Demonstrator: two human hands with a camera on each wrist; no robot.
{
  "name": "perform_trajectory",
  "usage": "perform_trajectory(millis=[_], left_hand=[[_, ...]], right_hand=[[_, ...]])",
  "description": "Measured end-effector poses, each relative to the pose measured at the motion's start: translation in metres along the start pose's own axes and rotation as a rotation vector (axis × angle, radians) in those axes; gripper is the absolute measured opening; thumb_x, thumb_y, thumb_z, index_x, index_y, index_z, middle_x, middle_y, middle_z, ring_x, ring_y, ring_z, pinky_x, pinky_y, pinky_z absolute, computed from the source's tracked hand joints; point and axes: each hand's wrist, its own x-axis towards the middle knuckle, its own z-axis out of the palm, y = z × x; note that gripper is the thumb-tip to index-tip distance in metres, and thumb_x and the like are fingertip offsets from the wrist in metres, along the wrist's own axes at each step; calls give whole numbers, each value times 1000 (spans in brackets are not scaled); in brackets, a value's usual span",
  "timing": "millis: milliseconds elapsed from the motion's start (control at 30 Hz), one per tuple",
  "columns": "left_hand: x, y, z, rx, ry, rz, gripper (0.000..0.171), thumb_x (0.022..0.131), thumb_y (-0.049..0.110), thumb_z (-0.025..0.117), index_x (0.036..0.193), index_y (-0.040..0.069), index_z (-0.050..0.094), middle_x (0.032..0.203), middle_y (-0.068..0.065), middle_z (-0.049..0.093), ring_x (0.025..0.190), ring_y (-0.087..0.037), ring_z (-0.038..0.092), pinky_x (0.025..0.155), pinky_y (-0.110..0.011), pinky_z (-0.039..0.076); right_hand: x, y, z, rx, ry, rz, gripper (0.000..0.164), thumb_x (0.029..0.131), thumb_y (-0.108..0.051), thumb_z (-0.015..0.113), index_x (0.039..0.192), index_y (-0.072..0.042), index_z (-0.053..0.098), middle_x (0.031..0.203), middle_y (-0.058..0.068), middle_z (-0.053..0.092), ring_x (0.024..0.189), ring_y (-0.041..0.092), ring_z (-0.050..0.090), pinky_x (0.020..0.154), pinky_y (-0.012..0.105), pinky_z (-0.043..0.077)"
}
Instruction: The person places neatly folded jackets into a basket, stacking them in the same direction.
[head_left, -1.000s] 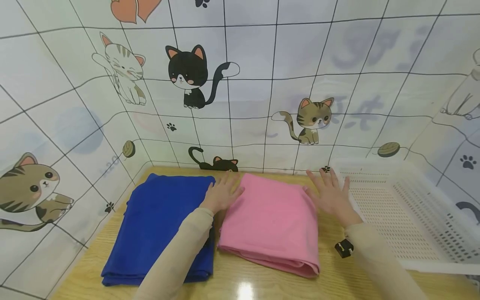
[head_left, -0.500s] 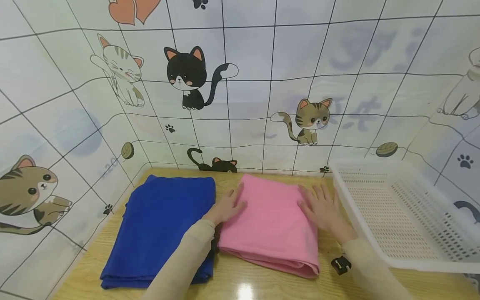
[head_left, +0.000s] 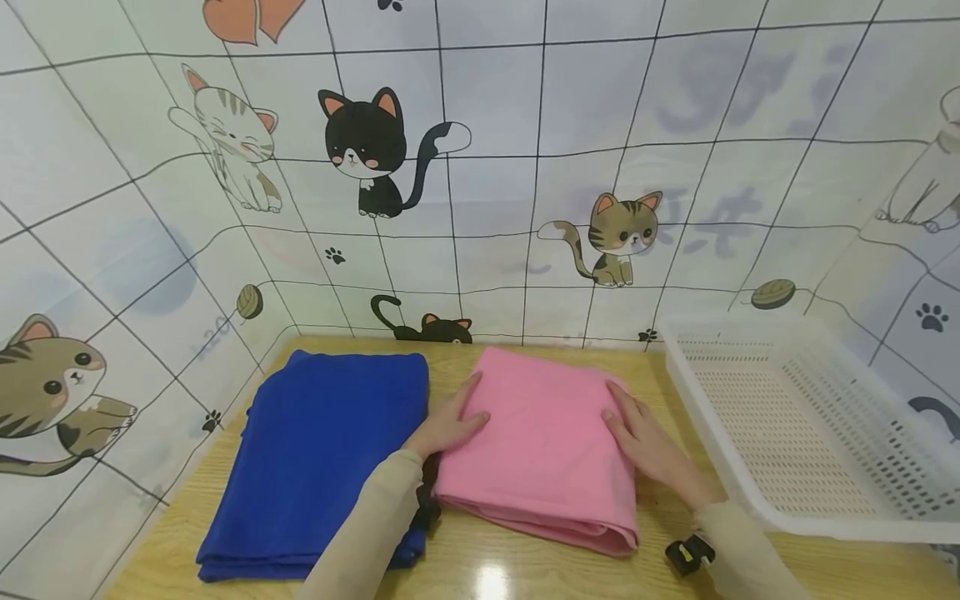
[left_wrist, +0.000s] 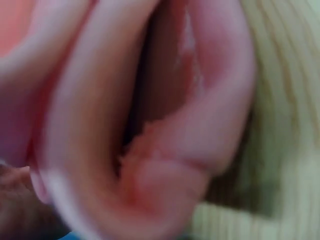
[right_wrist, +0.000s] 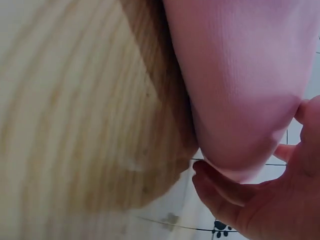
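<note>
A folded pink cloth (head_left: pixel 540 442) lies on the wooden table between my two hands. My left hand (head_left: pixel 444 427) holds its left edge, thumb on top and the other fingers down along the side. On the right edge my right hand (head_left: pixel 654 446) grips it the same way; in the right wrist view the fingers (right_wrist: pixel 220 192) curl at the cloth's lower side. Close up in the left wrist view, the pink layers (left_wrist: pixel 210 115) bulge in loose rolls and hide most of that hand. A folded blue cloth (head_left: pixel 330 450) lies just left, partly under my left forearm.
A white perforated plastic basket (head_left: pixel 712 442) stands to the right, close to my right forearm. Behind the wooden table (head_left: pixel 592 575) rises a wall (head_left: pixel 495 200) with a tile pattern and printed cats. Another wall runs along the left side.
Both hands have come down from spread fingers beside and over the pink cloth to holding its left and right edges. The right hand has moved in, away from the basket. Both cloths stay put.
</note>
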Motion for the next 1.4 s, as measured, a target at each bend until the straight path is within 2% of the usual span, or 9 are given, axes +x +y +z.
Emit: perform_trajectory(millis=[133,267,433,500,600,733,1000,1233,1400], left_hand=[[-1,-1,0,-124,13,-29,73,94,30,61,155,16,23,154,-16,28,139,-35,28,110,-50,25],[-2,-2,0,-221,23,-65,74,91,30,66,154,19,27,154,-14,28,139,-35,28,108,-52,26],[0,-6,0,-319,15,-89,76,88,26,69,153,19,30,155,-13,27,139,-34,28,108,-52,26],[1,-8,0,-332,7,-92,77,88,25,70,153,19,30,156,-13,25,139,-33,28,109,-51,25],[1,-8,-1,-347,-3,-103,78,87,25,70,153,19,29,156,-13,25,138,-33,28,108,-51,25],[1,-6,-2,-404,-3,-136,80,86,25,72,153,18,29,154,-18,26,136,-37,31,107,-54,25],[-1,-5,-7,-499,-42,-195,82,86,21,72,154,19,26,157,-16,19,140,-34,22,110,-53,19],[-4,0,-16,-590,-52,-285,82,83,18,72,152,21,28,154,-17,22,131,-36,33,104,-54,28],[-5,7,-21,-620,-41,-302,82,82,17,73,151,20,29,153,-17,23,129,-35,36,103,-52,31]], right_hand=[[-2,5,1,81,-17,-20,63,105,-38,36,154,-4,15,151,33,19,135,53,20,105,65,19],[-6,7,0,174,-65,1,68,104,-40,40,156,-9,10,154,31,12,137,51,15,106,64,16],[-11,10,-1,320,-132,38,73,101,-38,46,156,-16,3,155,30,1,136,54,15,104,64,22],[-11,12,-2,378,-145,56,75,100,-35,50,156,-18,3,155,31,4,133,56,21,99,62,32],[-11,13,-3,468,-112,80,75,98,-28,57,155,-18,10,150,33,18,128,53,32,88,52,46],[-8,13,-5,553,-62,82,72,95,-21,60,153,-14,18,144,36,27,123,51,40,80,41,49],[-5,7,-7,553,-73,108,72,95,-22,60,154,-12,19,148,35,20,124,53,38,87,47,46],[-4,-5,-5,542,-37,93,72,93,-20,62,153,-10,23,147,31,26,117,48,46,87,42,45],[-4,-16,-6,550,-24,118,72,92,-17,63,152,-7,24,149,29,23,113,43,50,81,36,47]])
